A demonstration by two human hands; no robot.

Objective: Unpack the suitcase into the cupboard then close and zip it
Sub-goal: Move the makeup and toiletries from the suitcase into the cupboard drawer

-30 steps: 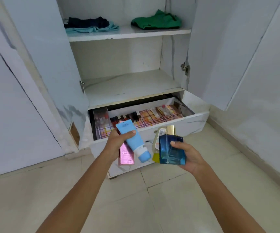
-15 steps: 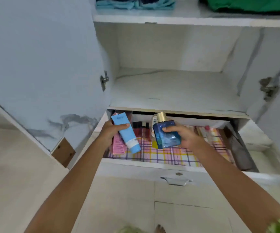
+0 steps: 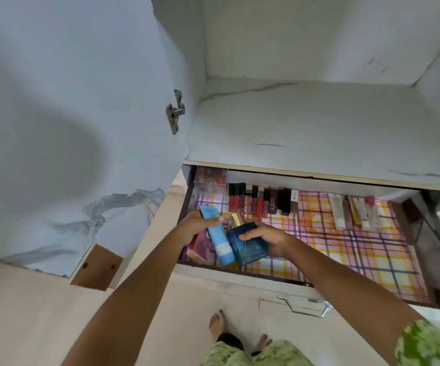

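At centre frame, the left hand (image 3: 197, 226) gripped a light-blue tube (image 3: 220, 241) and a pink box (image 3: 201, 245), while the right hand (image 3: 267, 237) gripped a blue perfume bottle (image 3: 247, 245). Both hands were over the open drawer (image 3: 345, 249) of the cupboard (image 3: 305, 122). Lip glosses (image 3: 255, 200) lined the drawer's back.

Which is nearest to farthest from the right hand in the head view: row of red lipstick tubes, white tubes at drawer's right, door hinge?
From the right hand, which grips the blue glass perfume bottle:
1. Row of red lipstick tubes, just behind it in the drawer.
2. White tubes, at the drawer's back right.
3. Metal door hinge, up left on the cupboard door.
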